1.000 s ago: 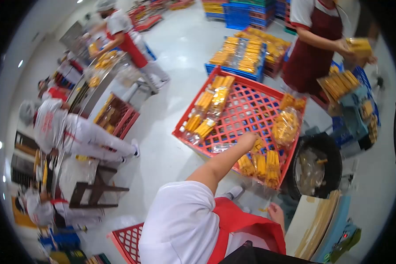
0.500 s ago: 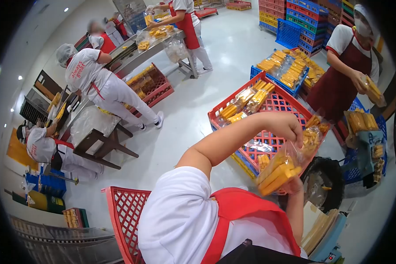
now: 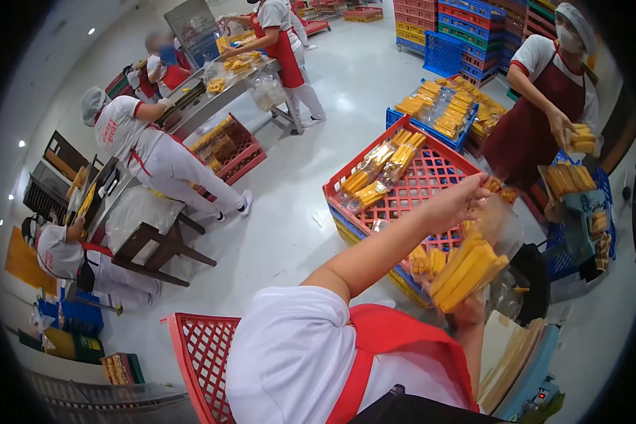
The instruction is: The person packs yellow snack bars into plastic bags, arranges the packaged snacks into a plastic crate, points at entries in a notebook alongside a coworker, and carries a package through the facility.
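By the red crate (image 3: 438, 169), right hand (image 3: 468, 309) clamps fingers on bag (image 3: 470, 272); left hand (image 3: 459, 201), grip unclear; open floor (image 3: 279, 212) skirts left edge.

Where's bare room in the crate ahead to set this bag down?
The red crate has bare lattice in its middle, between the bagged sticks along its left side and the packs at its right. Its near end is crowded with stick bundles, partly hidden by the held bag. Open floor lies between crate and wooden stand.
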Tool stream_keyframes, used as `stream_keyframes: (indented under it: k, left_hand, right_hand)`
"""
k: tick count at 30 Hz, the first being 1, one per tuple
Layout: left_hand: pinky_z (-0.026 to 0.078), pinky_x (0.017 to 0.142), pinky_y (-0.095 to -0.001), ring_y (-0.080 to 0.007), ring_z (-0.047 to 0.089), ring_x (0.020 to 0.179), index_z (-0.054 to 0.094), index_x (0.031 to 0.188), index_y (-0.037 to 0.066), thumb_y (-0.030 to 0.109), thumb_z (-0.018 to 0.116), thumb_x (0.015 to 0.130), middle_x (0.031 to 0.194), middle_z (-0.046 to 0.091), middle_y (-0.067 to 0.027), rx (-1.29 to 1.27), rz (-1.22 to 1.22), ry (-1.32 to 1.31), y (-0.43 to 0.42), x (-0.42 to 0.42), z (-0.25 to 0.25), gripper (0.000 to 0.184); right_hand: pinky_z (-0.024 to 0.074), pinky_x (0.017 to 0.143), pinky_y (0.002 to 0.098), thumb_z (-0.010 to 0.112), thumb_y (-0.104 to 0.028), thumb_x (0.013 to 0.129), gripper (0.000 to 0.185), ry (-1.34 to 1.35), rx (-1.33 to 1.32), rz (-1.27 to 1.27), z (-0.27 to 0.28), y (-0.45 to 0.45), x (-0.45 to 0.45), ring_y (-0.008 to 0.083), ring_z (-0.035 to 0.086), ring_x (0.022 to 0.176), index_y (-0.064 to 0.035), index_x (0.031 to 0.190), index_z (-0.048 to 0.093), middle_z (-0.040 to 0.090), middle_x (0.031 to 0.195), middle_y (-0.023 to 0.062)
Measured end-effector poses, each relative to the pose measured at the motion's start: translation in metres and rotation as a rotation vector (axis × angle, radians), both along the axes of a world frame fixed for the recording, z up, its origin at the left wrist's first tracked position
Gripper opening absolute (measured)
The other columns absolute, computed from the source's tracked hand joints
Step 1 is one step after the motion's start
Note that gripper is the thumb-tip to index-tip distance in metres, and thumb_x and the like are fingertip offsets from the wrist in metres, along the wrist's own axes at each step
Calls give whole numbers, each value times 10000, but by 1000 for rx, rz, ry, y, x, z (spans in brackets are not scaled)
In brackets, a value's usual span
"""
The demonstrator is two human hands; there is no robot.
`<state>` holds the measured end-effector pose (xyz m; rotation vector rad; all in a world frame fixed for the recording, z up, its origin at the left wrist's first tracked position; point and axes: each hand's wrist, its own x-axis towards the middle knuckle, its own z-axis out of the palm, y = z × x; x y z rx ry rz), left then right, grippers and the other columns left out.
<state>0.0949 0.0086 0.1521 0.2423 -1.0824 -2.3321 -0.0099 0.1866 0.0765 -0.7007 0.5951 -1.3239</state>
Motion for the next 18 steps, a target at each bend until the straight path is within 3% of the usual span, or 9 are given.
stream_keyframes:
  k: [1,2,4,5,7,8,10,12,18]
  left_hand:
    - [386,801,-306,-160,454,984,179,1312,98,262,543,793,1163,414,-93,-11,16,-2,5,2,1,655]
    - [386,801,-306,-160,454,984,179,1312,98,262,543,793,1163,414,-93,-13,14,-2,14,6,-3,655]
    - [280,942,-334,-259,297,1179,-44,1333,82,311,626,706,1312,220,-170,-444,-29,-188,40,15,-15,946]
    - [280,942,-334,-259,297,1179,-44,1333,82,311,626,706,1312,220,-170,-440,-27,-192,50,15,-20,946]
    - [170,1003,-334,-277,196,1241,-147,1312,69,274,680,622,1342,159,-194,-801,161,-296,67,10,-29,1096]
    - [161,1006,-324,-281,173,1251,-131,1313,49,275,724,560,1350,130,-213,-852,260,-387,74,8,-30,1161]
    - [171,1005,-326,-297,166,1254,-120,1314,43,270,716,563,1351,110,-228,-802,279,-388,78,11,-30,1146]
    - [182,1003,-329,-312,160,1256,-108,1315,38,266,708,565,1351,89,-244,-752,299,-391,80,16,-31,1131]
    - [207,991,-321,-276,207,1242,-98,1321,53,212,678,583,1351,142,-209,-724,340,-391,87,33,-28,1082]
  right_hand:
    - [382,876,400,722,-353,594,858,-1,0,-2,0,0,-1,239,456,1057,-30,1250,273,430,1168,101]
    - [381,876,383,725,-338,598,845,65,-32,-117,-1,0,-5,230,454,1056,-29,1246,278,435,1160,91]
    - [380,877,366,727,-324,602,833,128,-63,-230,-5,-1,-12,222,452,1056,-28,1242,284,440,1152,81]
    - [368,889,356,711,-288,624,784,146,-69,-247,-9,-2,-14,218,452,1055,-37,1239,294,438,1156,74]
    - [357,901,346,694,-252,647,737,164,-77,-261,-14,-5,-13,214,451,1055,-45,1236,305,436,1160,66]
    - [357,897,340,686,-227,661,684,206,-80,-276,-14,-7,-12,206,451,1052,-42,1217,332,448,1141,63]
    - [357,893,333,678,-201,675,633,247,-83,-288,-21,-9,-9,199,451,1050,-39,1197,360,460,1121,60]
    - [328,923,338,680,-159,672,711,207,0,-253,-35,-7,-11,202,424,1082,-36,1247,281,430,1161,61]
    - [337,915,333,650,-94,693,678,171,-69,-243,-30,-7,6,198,431,1075,-45,1253,271,432,1162,47]
